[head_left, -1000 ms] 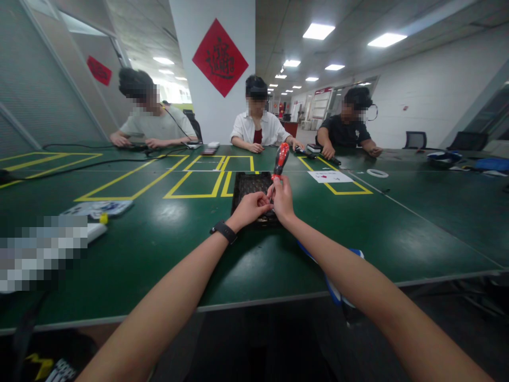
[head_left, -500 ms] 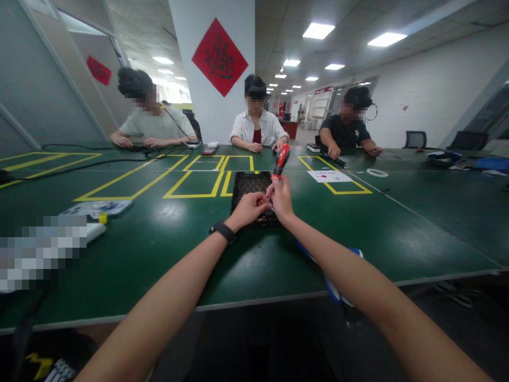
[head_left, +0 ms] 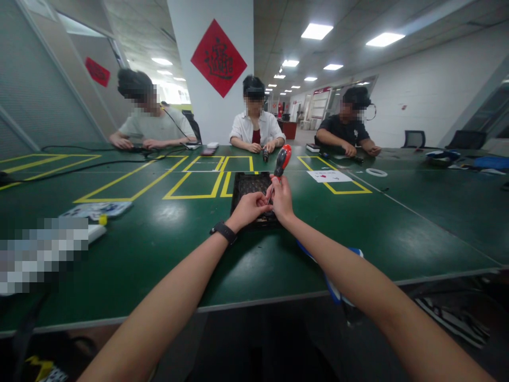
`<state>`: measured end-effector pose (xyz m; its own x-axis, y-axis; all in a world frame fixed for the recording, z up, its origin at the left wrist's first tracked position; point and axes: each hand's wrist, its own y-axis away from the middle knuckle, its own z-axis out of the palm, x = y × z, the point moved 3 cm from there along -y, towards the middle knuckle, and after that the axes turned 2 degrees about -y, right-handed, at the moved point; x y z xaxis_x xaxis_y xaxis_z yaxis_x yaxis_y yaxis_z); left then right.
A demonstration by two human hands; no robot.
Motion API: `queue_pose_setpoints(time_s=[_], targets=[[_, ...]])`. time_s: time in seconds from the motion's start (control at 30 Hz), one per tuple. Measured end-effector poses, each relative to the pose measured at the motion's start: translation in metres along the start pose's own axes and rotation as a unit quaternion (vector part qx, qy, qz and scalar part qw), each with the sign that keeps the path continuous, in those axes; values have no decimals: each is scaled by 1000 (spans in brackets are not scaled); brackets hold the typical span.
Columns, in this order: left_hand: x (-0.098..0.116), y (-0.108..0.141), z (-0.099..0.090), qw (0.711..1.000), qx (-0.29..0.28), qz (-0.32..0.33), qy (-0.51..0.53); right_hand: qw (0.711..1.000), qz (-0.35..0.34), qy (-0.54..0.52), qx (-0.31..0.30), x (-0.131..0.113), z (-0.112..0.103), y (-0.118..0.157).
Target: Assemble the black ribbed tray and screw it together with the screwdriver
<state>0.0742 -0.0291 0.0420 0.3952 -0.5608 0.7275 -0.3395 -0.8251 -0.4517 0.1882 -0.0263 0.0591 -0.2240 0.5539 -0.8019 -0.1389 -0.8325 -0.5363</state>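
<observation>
In front of me a screwdriver with a red and black handle leans with its handle up and its shaft down. My right hand is closed around it, just below the handle. My left hand, with a black watch on the wrist, is pinched closed beside the lower end of the shaft. What lies between its fingertips is too small to make out. Both hands are over a black tray-like case with a dark patterned inside, partly covered by my fingers.
Yellow tape outlines mark the green table. A white paper sheet and a white ring lie to the right. A blue and white object is by the front edge under my right forearm. Three people sit opposite.
The screwdriver handle has turned about its length, so more black shows. My hands stay in place. Across the table, the middle person's hands have come together by a dark object.
</observation>
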Motion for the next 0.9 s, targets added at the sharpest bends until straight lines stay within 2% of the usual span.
queue_pose_setpoints(time_s=[0.13,0.33,0.53,0.77,0.9], targets=[[2,1,-1,999,7,19,-44,1000,0,-3,-7,2,0,-1],[6,1,0,996,-28,45,-75,999,44,1,-25,6,-1,-3],[3,1,-1,1000,13,17,-11,1000,-4,19,10,3,-2,-2],[1,1,-1,1000,15,8,-5,1000,11,-2,-3,6,-1,-3],[0,0,0,1000,-8,15,-14,999,34,0,-9,8,-2,-5]])
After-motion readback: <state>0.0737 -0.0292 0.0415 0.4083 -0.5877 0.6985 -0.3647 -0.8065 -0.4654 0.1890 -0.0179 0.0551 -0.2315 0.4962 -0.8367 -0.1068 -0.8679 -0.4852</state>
